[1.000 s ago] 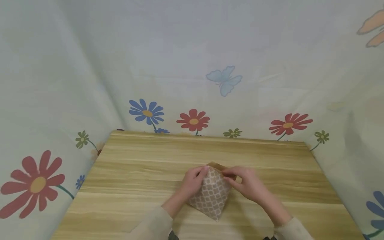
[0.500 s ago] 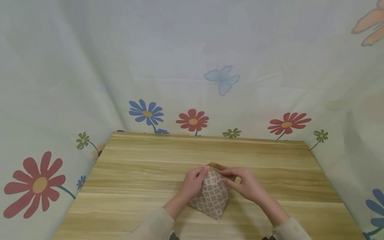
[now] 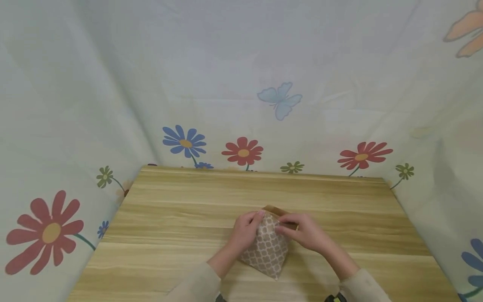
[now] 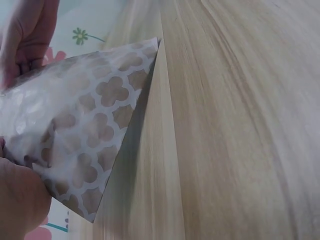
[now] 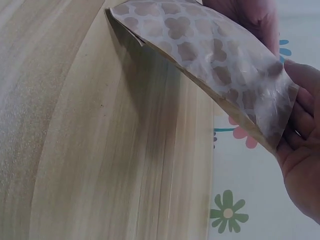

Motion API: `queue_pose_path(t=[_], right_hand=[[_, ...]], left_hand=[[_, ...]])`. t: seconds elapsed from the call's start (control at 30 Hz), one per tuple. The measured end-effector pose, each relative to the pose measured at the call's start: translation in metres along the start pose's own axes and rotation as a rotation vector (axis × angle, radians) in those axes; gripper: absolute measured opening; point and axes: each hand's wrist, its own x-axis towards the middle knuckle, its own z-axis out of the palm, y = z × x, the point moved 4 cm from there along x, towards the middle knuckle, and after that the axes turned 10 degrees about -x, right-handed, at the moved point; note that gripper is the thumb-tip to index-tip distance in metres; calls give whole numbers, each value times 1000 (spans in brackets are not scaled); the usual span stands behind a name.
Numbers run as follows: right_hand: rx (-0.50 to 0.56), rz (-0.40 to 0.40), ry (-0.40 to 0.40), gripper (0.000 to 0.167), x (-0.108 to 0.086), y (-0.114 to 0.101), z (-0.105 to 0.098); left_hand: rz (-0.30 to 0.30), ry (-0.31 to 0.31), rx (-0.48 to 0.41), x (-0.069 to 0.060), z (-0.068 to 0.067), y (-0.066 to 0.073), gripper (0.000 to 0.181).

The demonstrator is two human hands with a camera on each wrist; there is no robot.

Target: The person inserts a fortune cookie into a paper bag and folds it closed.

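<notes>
A paper bag [image 3: 267, 249] with a white quatrefoil lattice on tan is held tilted over the table, its lower corner toward the person. Plain brown paper [image 3: 274, 209] shows behind its upper edge. My left hand [image 3: 244, 231] pinches the bag's upper left edge, thumb on the patterned face. Thumb and fingers of my right hand [image 3: 306, 231] pinch the upper right edge. In the right wrist view, the right thumb [image 5: 301, 77] lies against the patterned face [image 5: 215, 50], with fingers behind it. What is inside the bag cannot be seen.
The wood-grain table [image 3: 170, 218] stretches around the hands. A pale cloth backdrop [image 3: 226, 63] with printed flowers and butterflies hangs behind and on both sides. Cream sleeves [image 3: 200, 282] cover the forearms.
My right fingertips have shifted slightly left along the bag's edge. The bag's lower corner has swung a little to the right. My left hand keeps its pinch, moving slightly right.
</notes>
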Motion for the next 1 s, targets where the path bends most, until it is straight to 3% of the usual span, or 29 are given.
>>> queue_pose_path(t=[0.27, 0.5, 0.63, 0.77, 0.87, 1.0], right_hand=[[68, 54, 179, 15, -6, 8, -9], [137, 116, 307, 25, -17, 22, -12], [204, 126, 310, 37, -19, 31, -7], [271, 217, 272, 43, -18, 36, 2], [298, 296, 242, 42, -18, 37, 8], [327, 322, 244, 29, -17, 38, 16]], left_hand=[[8, 38, -11, -1, -4, 0, 48], [-1, 55, -33, -3, -7, -4, 50], [3, 88, -37, -3, -8, -3, 49], [9, 105, -47, -4, -8, -3, 50], [0, 116, -63, -5, -7, -3, 49], [-13, 126, -88, -7, -6, -4, 50]])
